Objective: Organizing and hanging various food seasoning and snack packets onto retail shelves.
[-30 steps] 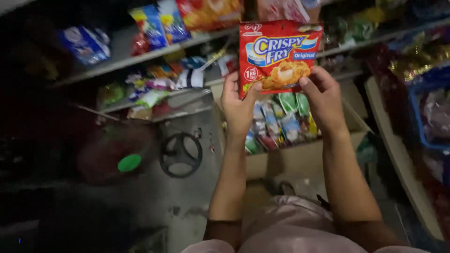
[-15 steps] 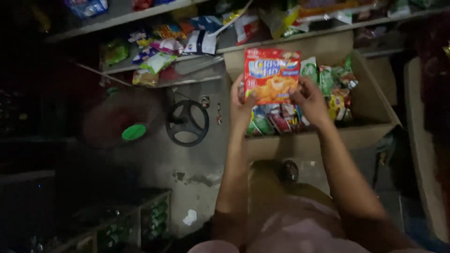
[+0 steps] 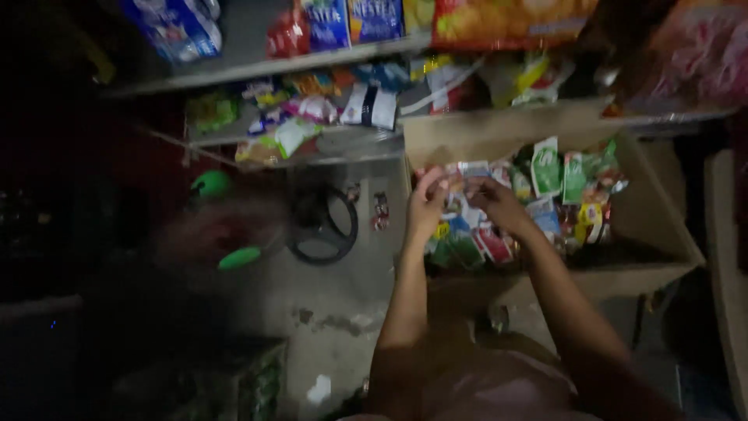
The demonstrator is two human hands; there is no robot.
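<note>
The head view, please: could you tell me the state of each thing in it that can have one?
Cardboard box: open at the top, partly filled with small packets.
Small packets: loose and jumbled in the box.
Left hand: fingers curled among the packets; blurred.
Right hand: fingers bent among the packets; any grip unclear.
Shelves: stocked with bags.

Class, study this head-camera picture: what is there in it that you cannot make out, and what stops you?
- Head view: what the left hand and right hand grip, lost to motion blur.
- Sachets in the cardboard box: too small and smeared to identify.
- Top-shelf packets: cut off by the upper edge.
- Dark left side: too dim to see.
</note>
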